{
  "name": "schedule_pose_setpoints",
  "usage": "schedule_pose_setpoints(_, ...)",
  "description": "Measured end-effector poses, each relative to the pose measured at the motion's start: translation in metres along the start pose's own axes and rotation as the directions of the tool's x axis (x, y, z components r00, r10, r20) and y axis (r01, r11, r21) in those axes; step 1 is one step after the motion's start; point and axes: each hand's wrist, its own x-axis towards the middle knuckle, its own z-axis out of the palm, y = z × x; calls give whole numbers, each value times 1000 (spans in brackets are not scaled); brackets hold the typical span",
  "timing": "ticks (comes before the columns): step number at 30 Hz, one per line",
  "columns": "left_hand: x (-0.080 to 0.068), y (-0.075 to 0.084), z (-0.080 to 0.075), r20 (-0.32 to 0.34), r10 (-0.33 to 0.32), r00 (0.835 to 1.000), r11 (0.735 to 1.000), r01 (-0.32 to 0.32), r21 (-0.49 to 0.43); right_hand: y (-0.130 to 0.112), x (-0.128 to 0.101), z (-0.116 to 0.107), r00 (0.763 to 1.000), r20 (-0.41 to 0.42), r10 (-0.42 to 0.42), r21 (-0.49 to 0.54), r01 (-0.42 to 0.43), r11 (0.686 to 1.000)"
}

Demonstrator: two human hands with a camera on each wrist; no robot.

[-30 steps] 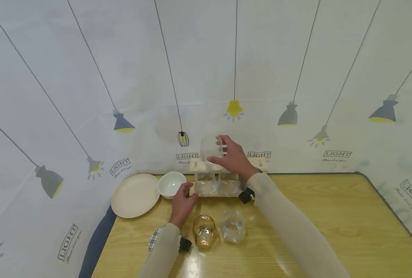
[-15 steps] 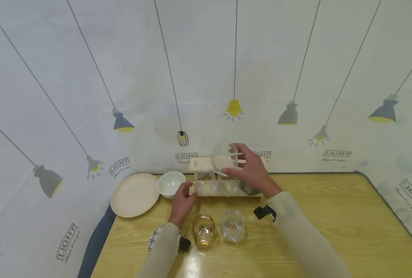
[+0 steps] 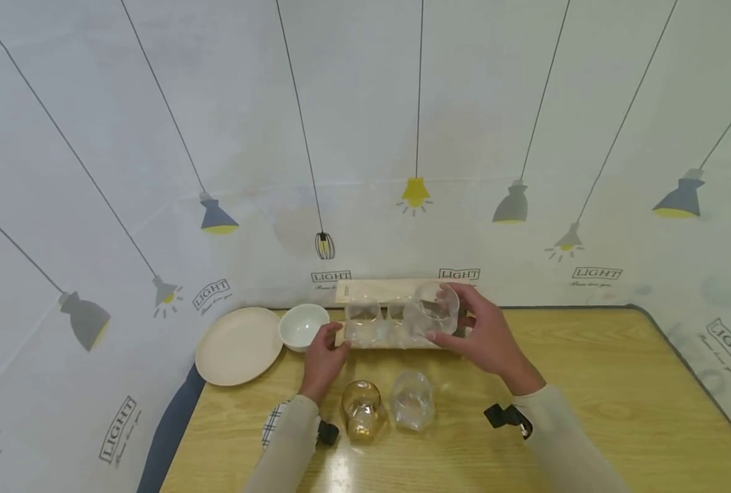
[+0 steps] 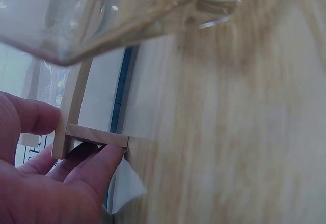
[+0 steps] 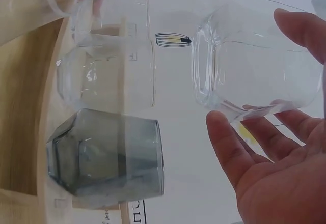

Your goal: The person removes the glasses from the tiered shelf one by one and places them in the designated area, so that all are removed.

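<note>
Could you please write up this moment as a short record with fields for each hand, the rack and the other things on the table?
left hand: left hand grips the left end of the wooden rack
right hand: right hand holds a clear glass in front of the rack's right part
rack contents: two clear glasses and a grey glass in the wrist view
table front: amber glass and another clear glass on the wooden table
table left: white bowl beside a cream plate
</note>
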Motion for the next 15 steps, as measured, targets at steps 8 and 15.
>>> schedule_pose_setpoints(8,2,-1,3,-13,-3,1000,1000,3,-11,11,-37,-5,1000,-29,1,-12,-1,1000)
schedule_pose_setpoints(15,1,0,1,-13,-9,1000,1000,8,-18,24,-70,-2,998,-31,60,-13,-60,998)
